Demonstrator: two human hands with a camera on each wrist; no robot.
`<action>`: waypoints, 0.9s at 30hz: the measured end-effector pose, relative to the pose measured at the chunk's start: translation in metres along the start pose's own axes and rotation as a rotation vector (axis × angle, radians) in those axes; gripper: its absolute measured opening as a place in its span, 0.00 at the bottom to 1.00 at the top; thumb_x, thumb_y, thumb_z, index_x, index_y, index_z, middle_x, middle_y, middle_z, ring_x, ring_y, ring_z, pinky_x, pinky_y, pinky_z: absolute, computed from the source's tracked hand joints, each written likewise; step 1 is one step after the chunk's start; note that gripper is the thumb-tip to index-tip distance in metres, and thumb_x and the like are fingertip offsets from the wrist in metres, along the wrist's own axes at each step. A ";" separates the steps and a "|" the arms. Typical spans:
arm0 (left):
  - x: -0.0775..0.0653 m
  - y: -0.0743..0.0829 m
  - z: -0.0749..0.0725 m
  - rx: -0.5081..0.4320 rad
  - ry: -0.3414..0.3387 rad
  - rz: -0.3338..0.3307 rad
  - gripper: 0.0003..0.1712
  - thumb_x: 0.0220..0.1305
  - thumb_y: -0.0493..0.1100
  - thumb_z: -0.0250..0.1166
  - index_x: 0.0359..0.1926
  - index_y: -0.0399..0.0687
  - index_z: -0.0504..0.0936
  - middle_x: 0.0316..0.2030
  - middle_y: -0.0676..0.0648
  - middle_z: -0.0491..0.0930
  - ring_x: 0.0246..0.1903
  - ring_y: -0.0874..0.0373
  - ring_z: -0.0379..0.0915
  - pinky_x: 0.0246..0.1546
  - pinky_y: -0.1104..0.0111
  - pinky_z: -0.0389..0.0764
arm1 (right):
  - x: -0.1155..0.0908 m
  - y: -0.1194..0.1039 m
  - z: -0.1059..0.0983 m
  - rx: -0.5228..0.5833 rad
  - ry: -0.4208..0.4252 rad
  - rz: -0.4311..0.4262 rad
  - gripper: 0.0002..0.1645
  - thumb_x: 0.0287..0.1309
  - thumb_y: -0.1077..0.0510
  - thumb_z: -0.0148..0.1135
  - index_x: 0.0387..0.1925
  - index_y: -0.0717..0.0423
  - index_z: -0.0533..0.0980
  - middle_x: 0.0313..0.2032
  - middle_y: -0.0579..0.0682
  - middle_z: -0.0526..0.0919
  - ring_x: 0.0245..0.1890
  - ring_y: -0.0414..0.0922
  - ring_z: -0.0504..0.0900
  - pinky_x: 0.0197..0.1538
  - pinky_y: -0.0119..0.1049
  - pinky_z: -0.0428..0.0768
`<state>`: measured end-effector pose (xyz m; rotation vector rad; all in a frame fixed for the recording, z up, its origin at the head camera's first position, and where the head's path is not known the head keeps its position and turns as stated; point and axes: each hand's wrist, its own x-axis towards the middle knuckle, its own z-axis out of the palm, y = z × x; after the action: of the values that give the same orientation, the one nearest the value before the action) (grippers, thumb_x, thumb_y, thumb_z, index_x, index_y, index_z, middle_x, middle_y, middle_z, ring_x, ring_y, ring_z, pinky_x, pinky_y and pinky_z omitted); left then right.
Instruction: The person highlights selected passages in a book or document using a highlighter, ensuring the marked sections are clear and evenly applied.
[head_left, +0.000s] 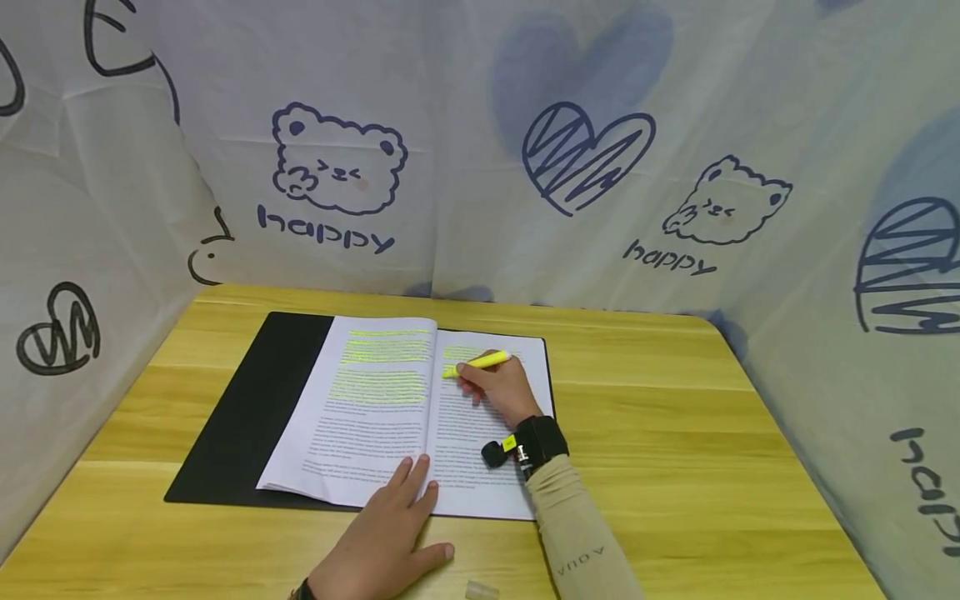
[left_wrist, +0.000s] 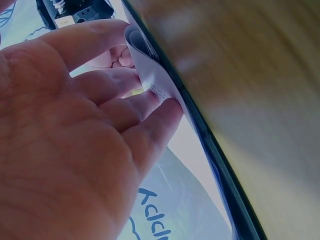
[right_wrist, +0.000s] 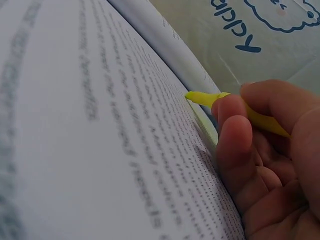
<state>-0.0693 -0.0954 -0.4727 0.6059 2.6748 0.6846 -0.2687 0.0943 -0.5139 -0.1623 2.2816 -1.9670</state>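
My right hand pinches a yellow highlighter, its tip on a text line near the inner margin of the right page. In the right wrist view the highlighter's tip meets the paper close to the book's fold. Fingers of my left hand lie fairly straight across the bottom of the open book at the fold. The left wrist view shows that hand's fingertips touching the curved page edges. Yellow marked lines cover the upper left page, with some at the top of the right page.
Under the book lies a black folder, reaching out on the left. The wooden table extends to both sides. A small pale translucent piece lies at the front edge. Printed cloth hangs behind and at the sides.
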 end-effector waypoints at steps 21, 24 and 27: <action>-0.001 0.001 -0.001 -0.002 0.002 0.009 0.49 0.59 0.72 0.55 0.67 0.39 0.66 0.75 0.41 0.45 0.73 0.42 0.36 0.64 0.42 0.55 | 0.001 0.000 0.001 -0.037 0.033 0.041 0.21 0.51 0.43 0.70 0.34 0.56 0.76 0.28 0.56 0.83 0.19 0.47 0.77 0.22 0.35 0.77; 0.000 0.001 -0.002 -0.006 -0.004 0.005 0.49 0.58 0.72 0.55 0.67 0.39 0.66 0.75 0.41 0.45 0.73 0.41 0.36 0.64 0.42 0.55 | 0.001 -0.001 0.001 -0.039 0.034 0.036 0.21 0.51 0.44 0.70 0.33 0.56 0.76 0.27 0.56 0.83 0.20 0.46 0.77 0.21 0.34 0.77; 0.000 0.001 -0.002 -0.008 -0.007 0.003 0.49 0.58 0.72 0.55 0.68 0.39 0.66 0.75 0.41 0.46 0.73 0.41 0.36 0.64 0.42 0.55 | 0.000 -0.002 0.001 -0.042 0.036 0.029 0.21 0.52 0.44 0.70 0.33 0.56 0.75 0.27 0.56 0.83 0.20 0.46 0.77 0.20 0.34 0.76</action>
<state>-0.0698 -0.0957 -0.4706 0.6085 2.6639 0.6929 -0.2688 0.0927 -0.5117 -0.0980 2.3348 -1.9236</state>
